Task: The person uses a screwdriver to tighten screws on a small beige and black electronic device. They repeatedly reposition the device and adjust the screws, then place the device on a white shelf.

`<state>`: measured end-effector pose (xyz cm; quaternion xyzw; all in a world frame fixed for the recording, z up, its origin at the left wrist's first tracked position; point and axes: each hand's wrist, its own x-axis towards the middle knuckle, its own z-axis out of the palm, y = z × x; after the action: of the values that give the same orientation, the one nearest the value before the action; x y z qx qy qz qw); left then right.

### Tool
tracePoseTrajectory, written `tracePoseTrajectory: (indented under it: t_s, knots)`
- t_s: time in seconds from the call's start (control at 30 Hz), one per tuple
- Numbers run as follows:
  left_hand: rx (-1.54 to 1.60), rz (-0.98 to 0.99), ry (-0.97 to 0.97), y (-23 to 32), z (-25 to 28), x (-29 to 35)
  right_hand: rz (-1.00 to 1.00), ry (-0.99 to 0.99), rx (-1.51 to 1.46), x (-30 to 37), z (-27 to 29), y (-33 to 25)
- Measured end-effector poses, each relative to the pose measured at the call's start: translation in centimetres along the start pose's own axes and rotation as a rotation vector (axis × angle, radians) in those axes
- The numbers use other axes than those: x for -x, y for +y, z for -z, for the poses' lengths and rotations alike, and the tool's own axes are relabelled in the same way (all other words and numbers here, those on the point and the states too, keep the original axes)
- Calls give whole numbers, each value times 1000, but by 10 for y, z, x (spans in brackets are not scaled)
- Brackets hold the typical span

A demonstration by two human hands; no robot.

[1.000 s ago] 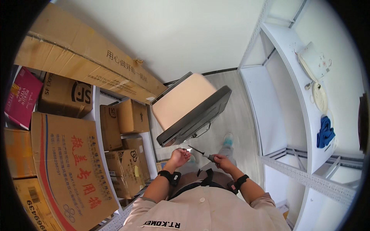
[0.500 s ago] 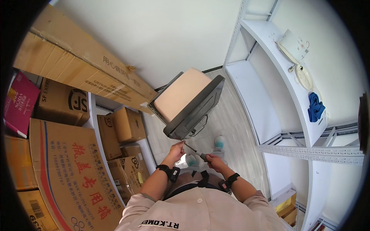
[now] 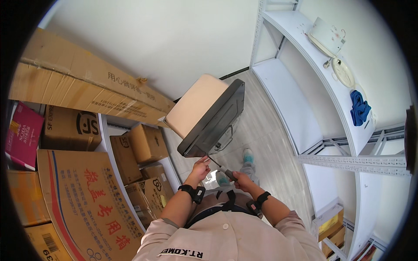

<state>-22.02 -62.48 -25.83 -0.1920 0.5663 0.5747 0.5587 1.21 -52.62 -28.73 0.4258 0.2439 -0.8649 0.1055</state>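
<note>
The screwdriver (image 3: 227, 175) is gripped by the right hand (image 3: 244, 181) near the near edge of the black-and-beige unit (image 3: 198, 104); whether anything is pinched by the left hand (image 3: 200, 168) cannot be told. Red characters (image 3: 102, 206) are printed on the left carton (image 3: 65, 224).

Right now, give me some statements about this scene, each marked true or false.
1. The right hand grips a screwdriver. True.
2. The screwdriver's handle is bright red. False: it is dark grey.
3. The left hand is near a corner of the dark-framed beige unit. True.
4. A blue cloth hangs from the right hand. False: it lies on a white shelf at the right.
5. A magenta box is at the left of the view. True.
</note>
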Motion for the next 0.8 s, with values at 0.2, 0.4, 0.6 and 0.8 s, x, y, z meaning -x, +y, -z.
tracePoseTrajectory:
  t_s: [0.2, 0.4, 0.6, 0.8]
  knots:
    - [-172, -37, 47, -6, 1, -10, -29, -7, 42, 1, -1, -8]
    - [-266, -76, 82, -12, 1, -18, -24, -12, 17, 3, -5, -9]
    - [-329, -95, 131, -13, 1, -18, -43, -1, -12, 5, -10, -9]
    - [-36, -29, 39, -11, 0, -17, -49, 4, -20, 8, -11, -7]
